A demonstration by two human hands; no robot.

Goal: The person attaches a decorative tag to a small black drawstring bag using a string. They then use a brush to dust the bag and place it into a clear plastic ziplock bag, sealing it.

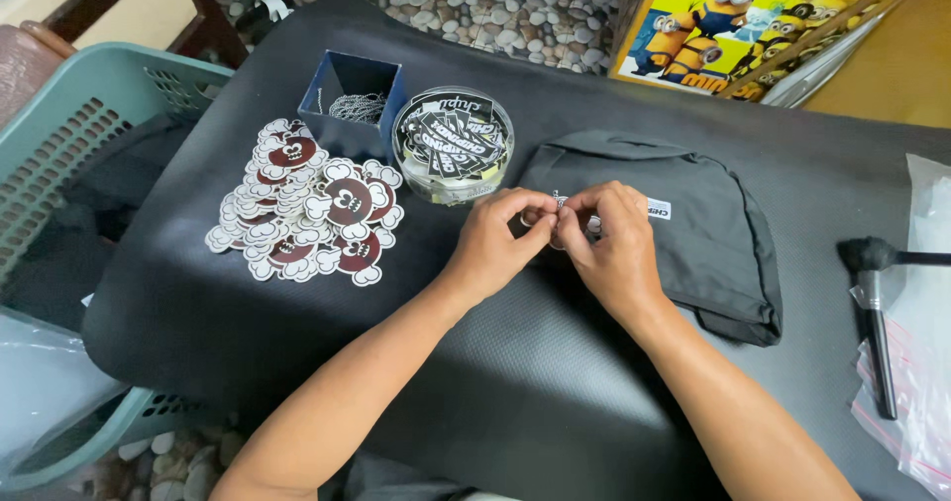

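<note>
My left hand [500, 242] and my right hand [614, 244] meet fingertip to fingertip over a dark mat [515, 382]. Between them they pinch a small metal ball chain [560, 204] with a little tag, mostly hidden by the fingers. Just behind the hands lies a folded dark grey garment [693, 224] with a small white label. A round clear tub [453, 145] of black-and-white stickers stands left of it. A blue box [352, 95] holding more ball chains stands further left. A pile of die-cut brown-and-white cartoon stickers [307, 204] is spread on the mat's left.
A teal plastic basket [69, 115] with dark cloth sits at the left edge. A black brush [872, 293] and clear plastic bags [926, 362] lie at the right. A yellow cartoon picture [733, 26] leans at the back. The pebble floor [515, 6] shows beyond.
</note>
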